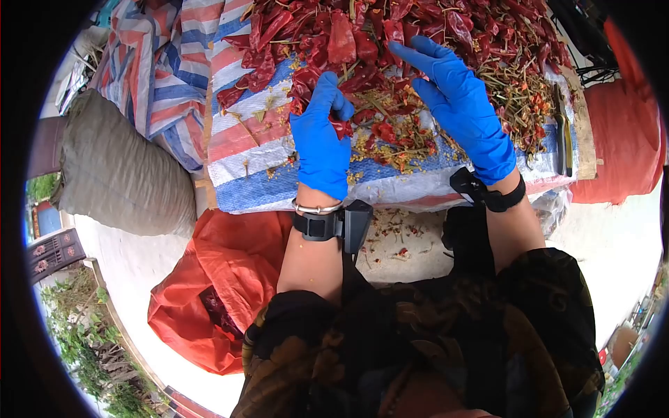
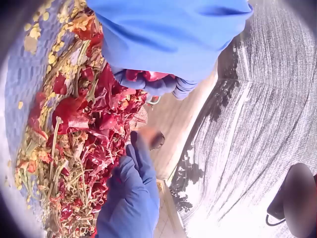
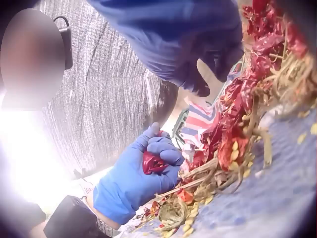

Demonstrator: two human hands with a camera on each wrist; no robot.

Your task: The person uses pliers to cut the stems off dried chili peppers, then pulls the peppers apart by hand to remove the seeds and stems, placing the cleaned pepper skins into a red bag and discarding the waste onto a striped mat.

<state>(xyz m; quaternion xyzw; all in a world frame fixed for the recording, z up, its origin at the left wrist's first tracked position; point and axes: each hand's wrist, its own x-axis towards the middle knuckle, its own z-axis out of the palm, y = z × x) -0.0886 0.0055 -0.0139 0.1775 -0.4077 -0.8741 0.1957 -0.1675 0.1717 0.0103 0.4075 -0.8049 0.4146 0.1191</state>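
Both hands wear blue gloves over a table heaped with dried red chili peppers (image 1: 341, 42). My left hand (image 1: 320, 143) is at the near edge of the heap, its fingers curled round a red chili pepper (image 3: 152, 163); part of that pepper also shows under the fingers in the left wrist view. To the right, my right hand (image 1: 463, 104) reaches over the heap with fingers extended and spread, nothing between them. Below and between the hands lie loose yellow seeds and bits of chili (image 1: 401, 157). Dry stems (image 1: 516, 104) pile up right of the right hand.
A striped plastic sheet (image 1: 240, 191) covers the table. Along its right edge lies a long dark tool (image 1: 563, 132). A grey-brown sack (image 1: 129, 167) stands at left, an open red bag (image 1: 223, 279) sits on the floor near the legs, and a red sack (image 1: 620, 139) stands at right.
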